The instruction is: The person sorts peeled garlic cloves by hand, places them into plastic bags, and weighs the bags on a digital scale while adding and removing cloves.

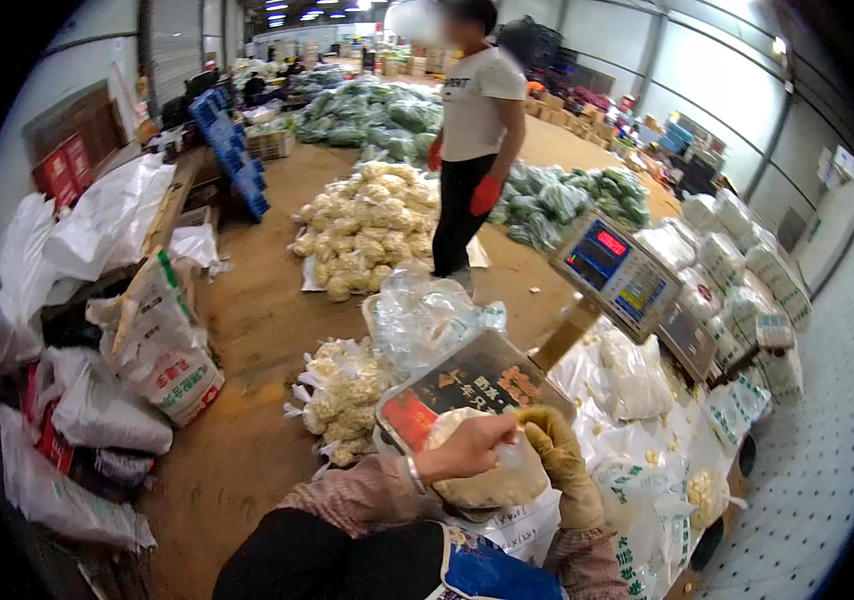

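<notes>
In front of my body is a clear plastic bag filled with pale pieces that look like peeled garlic cloves. My left hand, bare with a white band at the wrist, is closed on the gathered top of the bag. Beside it, my right hand wears a tan glove and is curled closed around the same bag neck. Just beyond the hands stands a box with a dark printed panel. Handwritten marks show on a white sheet below the bag.
Filled bags are piled left of the box, with a larger heap behind. A digital scale display stands at right, near stacked white packs. White sacks line the left. A person in red gloves stands ahead.
</notes>
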The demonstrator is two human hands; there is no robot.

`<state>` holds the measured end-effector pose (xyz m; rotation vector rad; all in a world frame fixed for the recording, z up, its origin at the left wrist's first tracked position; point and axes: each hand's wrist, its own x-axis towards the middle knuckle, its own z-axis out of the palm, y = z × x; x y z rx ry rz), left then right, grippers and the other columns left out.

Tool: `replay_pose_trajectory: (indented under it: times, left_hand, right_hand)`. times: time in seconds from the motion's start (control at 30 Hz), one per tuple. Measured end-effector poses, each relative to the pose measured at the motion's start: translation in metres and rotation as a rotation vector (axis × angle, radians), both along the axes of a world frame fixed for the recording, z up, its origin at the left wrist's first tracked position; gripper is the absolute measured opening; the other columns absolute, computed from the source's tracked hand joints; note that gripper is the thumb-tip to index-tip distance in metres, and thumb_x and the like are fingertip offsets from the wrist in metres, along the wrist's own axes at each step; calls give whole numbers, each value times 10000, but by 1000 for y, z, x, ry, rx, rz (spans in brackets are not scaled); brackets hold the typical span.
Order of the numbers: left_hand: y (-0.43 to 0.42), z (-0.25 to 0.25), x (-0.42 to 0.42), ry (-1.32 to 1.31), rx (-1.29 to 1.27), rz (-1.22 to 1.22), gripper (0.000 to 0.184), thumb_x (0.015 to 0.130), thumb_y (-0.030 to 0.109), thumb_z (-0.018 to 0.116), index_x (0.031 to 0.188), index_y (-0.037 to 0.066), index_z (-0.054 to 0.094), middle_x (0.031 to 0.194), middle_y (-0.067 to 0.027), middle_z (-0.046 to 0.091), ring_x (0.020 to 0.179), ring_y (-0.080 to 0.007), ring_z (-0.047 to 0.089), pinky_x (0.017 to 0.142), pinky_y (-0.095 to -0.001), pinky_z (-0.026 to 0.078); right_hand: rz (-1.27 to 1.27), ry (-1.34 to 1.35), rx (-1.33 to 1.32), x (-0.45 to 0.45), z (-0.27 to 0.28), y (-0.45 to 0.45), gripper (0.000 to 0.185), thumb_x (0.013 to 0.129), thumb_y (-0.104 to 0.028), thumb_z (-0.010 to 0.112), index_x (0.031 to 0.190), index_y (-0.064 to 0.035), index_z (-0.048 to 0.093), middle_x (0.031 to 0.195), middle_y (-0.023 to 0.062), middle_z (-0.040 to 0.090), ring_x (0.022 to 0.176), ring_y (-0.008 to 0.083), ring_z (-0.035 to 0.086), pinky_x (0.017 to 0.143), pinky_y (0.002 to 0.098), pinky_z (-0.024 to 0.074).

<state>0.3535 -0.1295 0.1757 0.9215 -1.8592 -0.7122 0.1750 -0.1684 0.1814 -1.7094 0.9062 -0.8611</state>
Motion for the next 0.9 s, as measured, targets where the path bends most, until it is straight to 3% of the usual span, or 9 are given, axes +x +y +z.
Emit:
replay_pose_trajectory:
  times: [0.03, 0.13, 0.23, 0.33, 0.53, 0.67, 0.73, 0.83, 0.9]
  left_hand:
    - [-7, 2, 2, -204, -187, 105, 180, 651, 34, 559, 805, 21, 467, 773, -130, 533, 715, -300, 547, 591, -352, 427]
    - [-17, -6, -3, -204, -477, 271, 199, 668, 96, 571, 834, 24, 488, 866, -144, 550, 763, -318, 550, 635, -368, 450]
    - [-13, 1, -9, -98, -520, 309, 192, 681, 91, 555, 860, 27, 522, 856, -122, 540, 762, -293, 542, 670, -374, 443]
    - [-11, 16, -4, -170, -650, 213, 105, 660, 68, 542, 757, 30, 531, 805, -76, 500, 777, -255, 506, 685, -347, 418]
    - [5, -16, 27, -481, -518, 145, 100, 659, 155, 502, 678, 57, 492, 770, -74, 468, 788, -238, 478, 738, -342, 384]
    - [24, -70, 37, -476, -352, 156, 124, 654, 156, 556, 698, 42, 532, 800, -75, 487, 793, -240, 489, 739, -356, 390]
    - [35, -50, 27, -113, -49, 107, 161, 746, 172, 566, 782, 16, 572, 859, -100, 508, 834, -257, 499, 742, -360, 397]
    - [9, -35, -5, 189, -144, -102, 266, 838, 240, 528, 920, -10, 568, 1000, -135, 522, 927, -221, 509, 783, -317, 401]
    - [7, -4, -24, 569, 298, -434, 280, 879, 254, 470, 986, 3, 535, 942, -56, 532, 721, -105, 512, 631, -232, 426]
  right_hand:
    - [79, 135, 78, -2, -13, -5, 251, 863, -180, 485, 1029, 1, 535, 1006, 86, 563, 927, 147, 513, 835, 271, 393]
    - [22, -177, 340, 6, -36, -5, 349, 885, -228, 442, 1098, 37, 519, 1036, 62, 557, 952, 149, 508, 827, 269, 401]
    - [-10, -379, 558, 14, 7, 14, 262, 878, -218, 457, 930, 6, 580, 828, 25, 579, 730, 94, 526, 650, 223, 430]
    - [-59, -318, 318, 13, -2, 7, 208, 863, -207, 496, 801, -27, 579, 723, -12, 539, 635, 62, 475, 545, 212, 379]
    - [-291, -56, 216, -11, -37, -30, 180, 835, -213, 529, 759, -52, 548, 658, -7, 518, 579, 108, 466, 522, 239, 375]
    - [-365, -272, 370, 3, -38, -30, 178, 836, -223, 522, 762, -63, 537, 643, -7, 511, 546, 108, 460, 487, 236, 373]
    - [-379, -396, 419, 18, -15, -24, 177, 837, -228, 518, 764, -68, 531, 635, -7, 507, 530, 108, 457, 470, 234, 372]
    - [-461, -552, 529, 36, 9, -23, 175, 838, -236, 513, 767, -76, 523, 624, -6, 501, 505, 108, 453, 444, 231, 370]
    - [-459, -633, 601, 41, 13, -27, 174, 839, -241, 510, 769, -81, 517, 617, -6, 498, 489, 108, 450, 427, 229, 368]
